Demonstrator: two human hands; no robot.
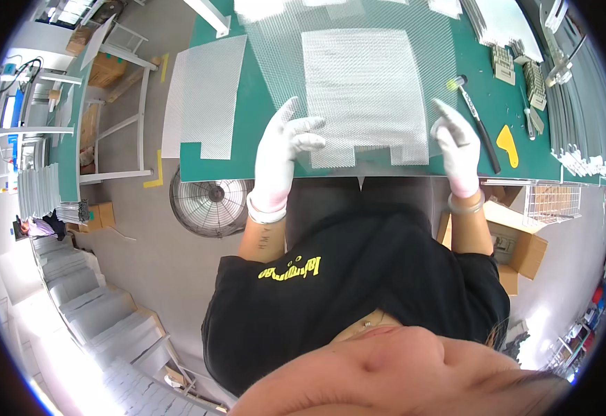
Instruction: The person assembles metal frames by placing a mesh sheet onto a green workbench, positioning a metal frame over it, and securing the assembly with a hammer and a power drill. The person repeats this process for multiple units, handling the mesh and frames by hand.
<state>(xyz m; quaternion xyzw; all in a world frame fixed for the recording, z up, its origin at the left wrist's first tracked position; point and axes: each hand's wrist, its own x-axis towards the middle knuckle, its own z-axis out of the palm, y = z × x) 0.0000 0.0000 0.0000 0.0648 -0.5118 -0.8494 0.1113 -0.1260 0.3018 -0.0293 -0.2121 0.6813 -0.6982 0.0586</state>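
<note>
My left hand (282, 145), in a white glove, is at the left edge of a white mesh sheet (364, 90); its fingers are apart and nothing shows in them. On the sheet's other side is my right hand (459, 147), also gloved, with fingers loosely bent and spread and no object in its grasp. Whether either hand touches the mesh is hard to tell. The sheet lies flat near the front edge of a green table (261, 161), with a notch cut in its near side. A larger piece of see-through mesh (275, 66) spreads beneath and beyond it.
Another mesh sheet (206, 97) lies at the left table edge. Right of my right hand are a black-handled mallet (482, 132), a yellow scraper (507, 145) and small metal parts (502, 66). Long grey strips (573, 104) line the right side. A floor fan (209, 201) and a cardboard box (525, 253) stand below.
</note>
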